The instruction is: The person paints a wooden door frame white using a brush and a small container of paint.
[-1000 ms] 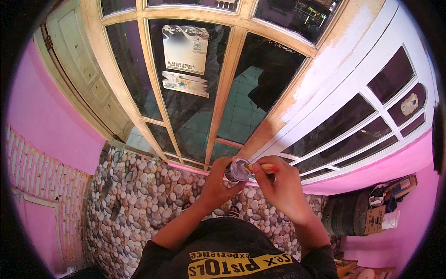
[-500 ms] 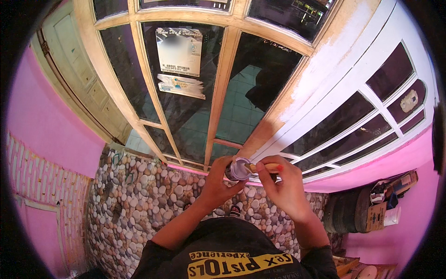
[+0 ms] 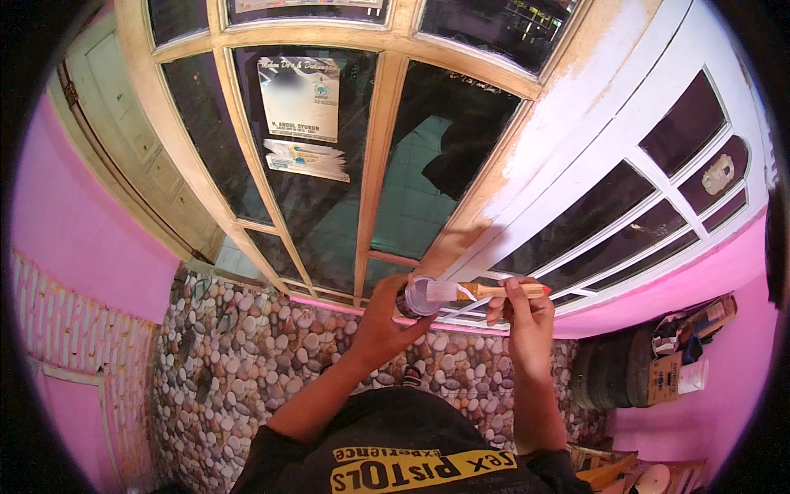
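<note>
My left hand (image 3: 381, 323) is wrapped round a small can of pale paint (image 3: 419, 296), its open top toward me. With the fingers of my right hand (image 3: 527, 317) I grip the wooden handle of a paintbrush (image 3: 485, 291). The brush lies nearly level, and its paint-coated bristles are over the can's mouth at the rim. Beyond my hands stands a window frame (image 3: 374, 165) of bare, tan wood with glass panes. White paint covers part of its right post (image 3: 543, 148), with a ragged edge against the bare wood.
To the right is a white-painted framed panel (image 3: 609, 214) with dark panes. Stickers (image 3: 300, 99) cling to the glass. Pebble-patterned floor (image 3: 271, 362) lies below. Stacked dark tyres (image 3: 613, 370) with cartons stand by the pink wall at right; a panelled door (image 3: 123, 132) is at left.
My right hand has moved right and lifted the brush out of the can, so its bristles now show. The left hand keeps the can nearly in place. The view has shifted slightly.
</note>
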The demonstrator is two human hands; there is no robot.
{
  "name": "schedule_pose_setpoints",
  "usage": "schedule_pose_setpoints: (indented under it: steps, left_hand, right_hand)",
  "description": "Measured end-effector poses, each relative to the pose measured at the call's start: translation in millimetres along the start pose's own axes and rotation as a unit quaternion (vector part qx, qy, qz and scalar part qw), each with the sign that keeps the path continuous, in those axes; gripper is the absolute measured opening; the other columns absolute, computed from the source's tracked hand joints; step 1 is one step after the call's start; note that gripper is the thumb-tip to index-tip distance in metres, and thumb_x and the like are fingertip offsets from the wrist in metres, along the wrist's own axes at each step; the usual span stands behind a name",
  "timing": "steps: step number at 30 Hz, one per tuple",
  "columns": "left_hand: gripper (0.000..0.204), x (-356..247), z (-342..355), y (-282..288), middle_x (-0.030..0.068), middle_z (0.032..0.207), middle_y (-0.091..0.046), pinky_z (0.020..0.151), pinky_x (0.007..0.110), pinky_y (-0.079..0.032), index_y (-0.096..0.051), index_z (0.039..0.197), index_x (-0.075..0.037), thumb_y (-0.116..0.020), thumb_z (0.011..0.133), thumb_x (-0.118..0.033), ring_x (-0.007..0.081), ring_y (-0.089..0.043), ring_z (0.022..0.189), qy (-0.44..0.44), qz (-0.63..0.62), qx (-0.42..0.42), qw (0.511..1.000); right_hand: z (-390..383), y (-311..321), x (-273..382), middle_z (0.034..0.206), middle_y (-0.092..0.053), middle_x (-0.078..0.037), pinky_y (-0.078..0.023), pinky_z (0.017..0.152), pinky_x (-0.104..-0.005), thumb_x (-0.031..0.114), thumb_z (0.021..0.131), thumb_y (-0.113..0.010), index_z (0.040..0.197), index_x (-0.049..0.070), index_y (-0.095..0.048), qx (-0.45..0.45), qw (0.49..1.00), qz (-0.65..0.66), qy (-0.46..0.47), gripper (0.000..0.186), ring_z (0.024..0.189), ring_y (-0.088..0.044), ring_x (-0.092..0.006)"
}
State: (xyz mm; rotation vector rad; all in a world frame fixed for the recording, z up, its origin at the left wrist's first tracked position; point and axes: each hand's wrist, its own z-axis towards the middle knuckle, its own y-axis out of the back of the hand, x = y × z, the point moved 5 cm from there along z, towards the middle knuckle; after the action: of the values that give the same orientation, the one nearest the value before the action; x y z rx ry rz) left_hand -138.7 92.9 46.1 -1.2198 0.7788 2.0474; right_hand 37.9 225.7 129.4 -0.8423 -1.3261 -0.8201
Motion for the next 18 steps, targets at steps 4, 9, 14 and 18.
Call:
schedule_pose_setpoints:
  steps: [4, 9, 14, 18]
  left_hand:
    - [0.073, 5.2, 6.0, -7.5, 0.016, 0.124, -0.058, 0.095, 0.038, -0.052, -0.048, 0.136, -0.002, -0.089, 0.078, -0.016, 0.0271, -0.063, 0.112, -0.039, 0.025, -0.011, 0.999]
    - [0.073, 5.9, 20.2, -17.4, 0.0171, 0.125, -0.059, 0.099, 0.041, -0.049, -0.049, 0.137, -0.001, -0.089, 0.079, -0.02, 0.0282, -0.061, 0.116, -0.016, 0.02, 0.001, 1.0]
    - [0.075, -3.0, 37.4, -23.4, 0.0182, 0.127, -0.058, 0.102, 0.041, -0.048, -0.048, 0.139, 0.0, -0.089, 0.08, -0.023, 0.0291, -0.06, 0.117, -0.036, 0.022, -0.001, 0.999]
    - [0.069, -1.7, 44.2, -29.3, 0.0209, 0.122, -0.055, 0.101, 0.041, -0.047, -0.048, 0.135, 0.002, -0.086, 0.081, -0.018, 0.0346, -0.058, 0.116, -0.048, -0.018, -0.009, 0.999]
  right_hand:
    - [-0.6, 14.3, -16.9, 0.081, -0.07, -0.012, -0.055, 0.057, -0.0312, 0.024, 0.104, -0.063, 0.105, -0.001, -0.066, -0.034, 0.995, 0.084, -0.047, 0.026, 0.063, -0.066, -0.0172]
    - [3.2, 24.6, -26.5, 0.082, -0.071, -0.01, -0.055, 0.058, -0.0313, 0.026, 0.105, -0.06, 0.106, 0.0, -0.067, -0.039, 0.987, 0.146, -0.058, 0.027, 0.065, -0.066, -0.0171]
    - [8.1, 29.9, -28.4, 0.084, -0.071, -0.008, -0.056, 0.06, -0.0299, 0.027, 0.105, -0.06, 0.109, 0.001, -0.067, -0.06, 0.977, 0.193, -0.066, 0.027, 0.067, -0.067, -0.016]
    - [14.6, 34.8, -27.2, 0.086, -0.072, -0.008, -0.058, 0.064, -0.0294, 0.026, 0.106, -0.06, 0.111, 0.001, -0.066, -0.06, 0.975, 0.206, -0.05, 0.027, 0.071, -0.068, -0.0154]
